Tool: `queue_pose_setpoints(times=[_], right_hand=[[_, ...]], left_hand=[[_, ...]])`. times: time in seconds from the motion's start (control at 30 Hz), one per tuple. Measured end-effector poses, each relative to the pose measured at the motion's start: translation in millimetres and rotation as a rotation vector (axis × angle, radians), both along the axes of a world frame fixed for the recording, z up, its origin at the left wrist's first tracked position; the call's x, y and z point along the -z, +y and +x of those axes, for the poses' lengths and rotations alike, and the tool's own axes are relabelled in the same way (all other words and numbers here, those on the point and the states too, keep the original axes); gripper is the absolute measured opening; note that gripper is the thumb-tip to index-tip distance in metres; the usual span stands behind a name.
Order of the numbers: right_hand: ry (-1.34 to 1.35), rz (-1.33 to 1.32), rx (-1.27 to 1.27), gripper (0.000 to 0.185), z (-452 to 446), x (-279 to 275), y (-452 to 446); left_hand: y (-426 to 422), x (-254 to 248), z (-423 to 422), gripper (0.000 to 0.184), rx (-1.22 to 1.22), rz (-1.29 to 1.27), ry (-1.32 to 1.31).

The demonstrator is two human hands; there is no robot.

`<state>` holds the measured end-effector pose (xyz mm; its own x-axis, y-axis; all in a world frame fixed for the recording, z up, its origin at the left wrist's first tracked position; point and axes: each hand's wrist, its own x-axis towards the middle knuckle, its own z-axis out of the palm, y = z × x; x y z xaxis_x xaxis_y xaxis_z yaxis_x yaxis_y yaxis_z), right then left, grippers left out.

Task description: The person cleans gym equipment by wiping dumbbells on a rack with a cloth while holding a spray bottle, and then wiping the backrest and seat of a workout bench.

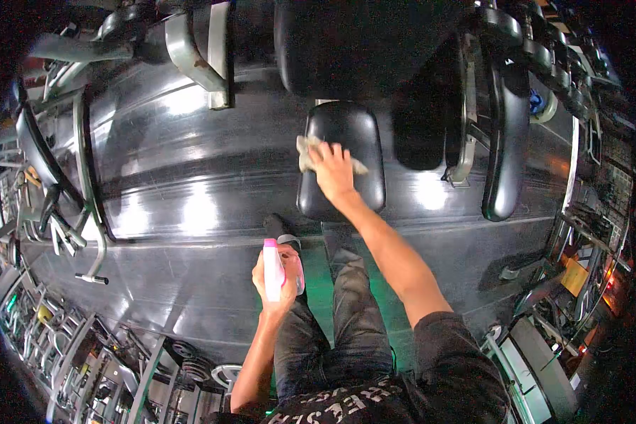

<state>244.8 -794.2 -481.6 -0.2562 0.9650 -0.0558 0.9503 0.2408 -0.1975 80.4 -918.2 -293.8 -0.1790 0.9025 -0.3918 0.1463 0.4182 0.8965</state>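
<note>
My right hand [334, 173] presses a pale, crumpled cloth [307, 153] onto a black padded bench seat [346, 124]. Parts of the cloth stick out on both sides of the fingers. My left hand [279, 279] is wrapped round a spray bottle with a white and pink trigger head [271, 265], held low in front of my legs. Most of the bottle's body is hidden by the hand. Beyond the seat stands a larger black pad [346, 49], the bench's upper part.
To the right stands another bench with a long black pad [505, 148] on a metal frame. A dumbbell rack [537, 53] is at the upper right. Metal machine frames [85, 169] rise on the left. Weight plates [194, 367] sit at the lower left. The dark floor [177, 191] reflects lights.
</note>
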Motion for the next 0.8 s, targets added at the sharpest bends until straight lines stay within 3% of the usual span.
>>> queue_pose_setpoints(times=[0.3,0.37,0.43,0.5,0.57,0.7,0.8], right_hand=[[0.015,-0.206,-0.202,0.040,-6,-28,-125],[0.162,-0.426,-0.231,0.036,2,-19,-145],[0.316,-0.586,-0.105,0.038,8,-40,-132],[0.367,-0.496,-0.016,0.042,21,-50,-96],[0.359,-0.148,0.082,0.048,31,-61,-39],[0.198,0.150,0.278,0.050,46,-18,59],[0.109,0.023,0.325,0.046,32,9,61]], left_hand=[[6,-6,-8,0.010,-0.021,0.039,0.001],[8,-13,-7,0.011,-0.009,0.019,0.034],[8,-16,-8,0.011,-0.013,0.028,0.038],[7,-21,-7,0.011,-0.053,0.000,-0.046],[3,-11,-9,0.011,-0.031,0.035,-0.009],[2,-11,-4,0.012,-0.042,0.030,-0.045],[0,-13,0,0.012,-0.066,0.002,-0.038]])
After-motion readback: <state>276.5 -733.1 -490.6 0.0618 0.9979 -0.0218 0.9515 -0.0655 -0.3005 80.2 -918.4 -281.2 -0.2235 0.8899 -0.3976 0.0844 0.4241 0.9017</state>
